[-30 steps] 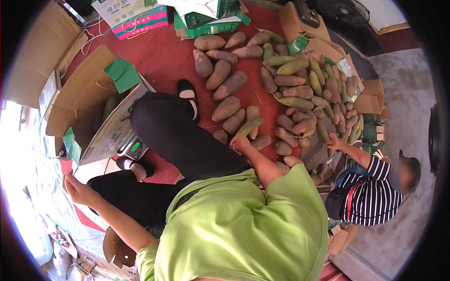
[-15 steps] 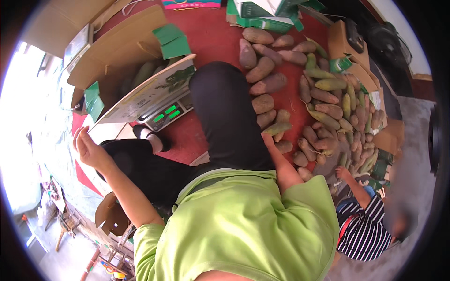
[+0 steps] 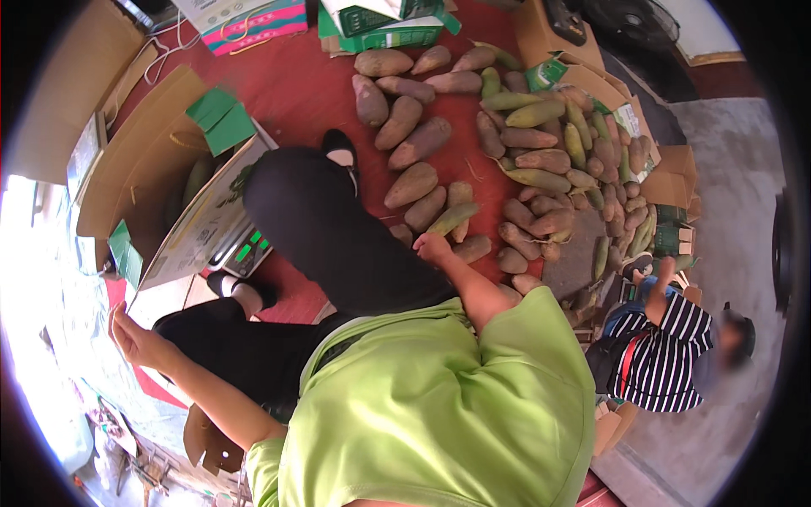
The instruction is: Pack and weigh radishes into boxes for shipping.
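Observation:
My right hand (image 3: 433, 248) reaches past my right knee, fingers closed on the near end of a long green vegetable (image 3: 454, 218). Brownish-purple, sweet-potato-like roots (image 3: 414, 185) lie around it on the red floor covering. Off to the left, my left hand (image 3: 139, 340) is raised with bent, parted fingers and holds nothing I can see. It is near the lower corner of an opened cardboard box (image 3: 203, 215) with green flaps. Inside the box, dark green vegetables (image 3: 199, 179) show partly. A scale with lit green displays (image 3: 245, 251) shows beside the box, partly hidden by my leg.
A large heap of green and brownish vegetables (image 3: 583, 152) spreads to the right, against open cartons. Another person (image 3: 659, 351) in a striped shirt sits beyond it. Green-and-white boxes (image 3: 389, 29) and a pink-and-blue box (image 3: 253, 29) stand at the far side. A black fan (image 3: 634, 21) is far right.
My view has turned, so most things appear farther left. My right foot now shows beyond the knee. The other person's arm has drawn back from the heap. My right hand stays at the green vegetable.

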### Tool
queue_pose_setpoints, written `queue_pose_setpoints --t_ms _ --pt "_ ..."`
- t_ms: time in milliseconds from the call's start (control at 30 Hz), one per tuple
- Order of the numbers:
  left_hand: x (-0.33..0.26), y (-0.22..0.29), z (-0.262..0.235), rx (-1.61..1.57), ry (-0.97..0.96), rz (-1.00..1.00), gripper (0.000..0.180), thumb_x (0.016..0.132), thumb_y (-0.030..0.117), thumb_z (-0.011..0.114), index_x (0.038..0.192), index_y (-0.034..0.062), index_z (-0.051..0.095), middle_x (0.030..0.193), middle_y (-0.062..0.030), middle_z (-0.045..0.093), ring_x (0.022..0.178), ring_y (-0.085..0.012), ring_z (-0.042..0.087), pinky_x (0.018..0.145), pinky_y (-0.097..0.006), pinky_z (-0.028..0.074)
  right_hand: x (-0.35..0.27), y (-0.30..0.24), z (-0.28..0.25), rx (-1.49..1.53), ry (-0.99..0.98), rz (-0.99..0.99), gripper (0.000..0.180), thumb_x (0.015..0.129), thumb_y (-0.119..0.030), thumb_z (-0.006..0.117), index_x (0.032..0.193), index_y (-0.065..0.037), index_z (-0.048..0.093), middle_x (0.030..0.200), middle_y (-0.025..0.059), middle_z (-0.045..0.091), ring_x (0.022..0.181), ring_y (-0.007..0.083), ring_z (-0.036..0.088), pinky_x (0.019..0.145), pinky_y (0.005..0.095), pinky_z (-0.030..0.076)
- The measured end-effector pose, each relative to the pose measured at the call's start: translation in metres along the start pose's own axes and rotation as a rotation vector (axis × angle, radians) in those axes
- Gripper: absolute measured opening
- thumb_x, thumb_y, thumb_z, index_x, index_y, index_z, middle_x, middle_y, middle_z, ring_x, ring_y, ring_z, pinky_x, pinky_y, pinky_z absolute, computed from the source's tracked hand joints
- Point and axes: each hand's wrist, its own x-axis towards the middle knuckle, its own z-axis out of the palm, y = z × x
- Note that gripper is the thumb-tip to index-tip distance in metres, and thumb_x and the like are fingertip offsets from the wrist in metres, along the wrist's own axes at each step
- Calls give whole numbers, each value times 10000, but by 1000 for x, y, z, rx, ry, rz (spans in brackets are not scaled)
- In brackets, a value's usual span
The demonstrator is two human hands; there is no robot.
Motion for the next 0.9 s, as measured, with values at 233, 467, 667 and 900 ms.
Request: queue_pose_setpoints --t_ms 233,467,667,900 --pt "1 4 1 31 -3 8 235 931 157 497 898 -26 641 928 -65 599 882 -157 565 836 -287 444 -12 -21 -17 6 -34 84 200 684 -63 649 879 -104 663 799 93 667 773 224 645 702 323 496" --pt "1 5 0 54 -1 -11 242 928 175 501 903 -18 645 925 -61 614 888 -155 568 844 -279 435 -7 -12 -13 -3 -32 67 217 652 -92 688 867 -106 665 857 96 662 864 248 630 758 328 486" --pt "0 2 -2 72 -14 -19 251 929 194 500 901 -3 653 916 -43 622 877 -146 572 830 -270 431 -1 -1 -3 -38 -51 24 207 640 -78 679 845 -111 672 845 91 664 850 254 632 756 332 487" --pt "1 -2 -4 62 -16 -15 251 929 201 501 898 3 653 913 -40 610 875 -139 564 821 -275 428 -4 -8 -7 -42 -82 26 180 655 -89 649 827 -133 676 823 82 666 822 237 636 752 328 487"
